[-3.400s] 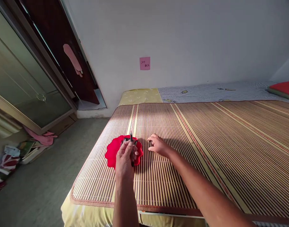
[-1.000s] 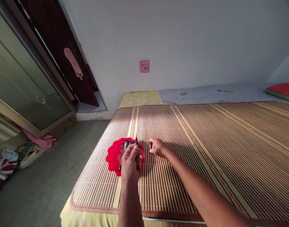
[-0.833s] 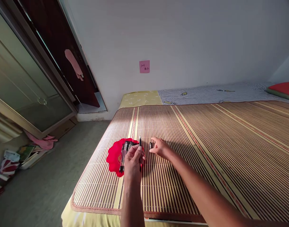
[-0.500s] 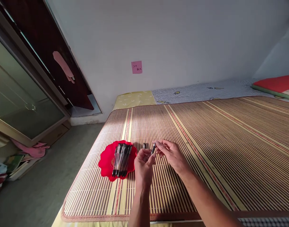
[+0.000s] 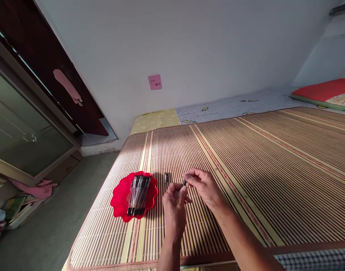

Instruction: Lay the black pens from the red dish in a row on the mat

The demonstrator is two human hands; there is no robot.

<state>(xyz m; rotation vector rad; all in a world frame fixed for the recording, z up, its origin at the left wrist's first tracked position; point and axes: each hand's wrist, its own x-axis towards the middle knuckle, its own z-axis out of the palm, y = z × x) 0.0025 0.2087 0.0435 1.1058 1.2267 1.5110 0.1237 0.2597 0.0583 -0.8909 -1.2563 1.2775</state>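
Note:
My left hand (image 5: 175,201) and my right hand (image 5: 202,186) meet above the bamboo mat, fingers pinched together. Between the fingertips shows a short dark part of a black pen (image 5: 184,183); the rest of it is hidden by my fingers. Just beyond my left hand, a second black-capped pen (image 5: 166,177) lies on the mat, its lower end reaching toward my knuckles. To the left, a red scalloped plate (image 5: 120,201) carries several clear-barrelled pens (image 5: 138,195) with black caps, bundled side by side.
The striped bamboo mat (image 5: 246,158) covers a bed against the white wall. A pink note (image 5: 154,82) is stuck on the wall. A red folded quilt (image 5: 319,88) lies at the far right. Grey floor (image 5: 84,188) and a glass-fronted cabinet (image 5: 28,131) are on the left.
My right fingers have closed further over the pen, and less of it shows. The pen lying on the mat is now more exposed. The whole view has shifted slightly.

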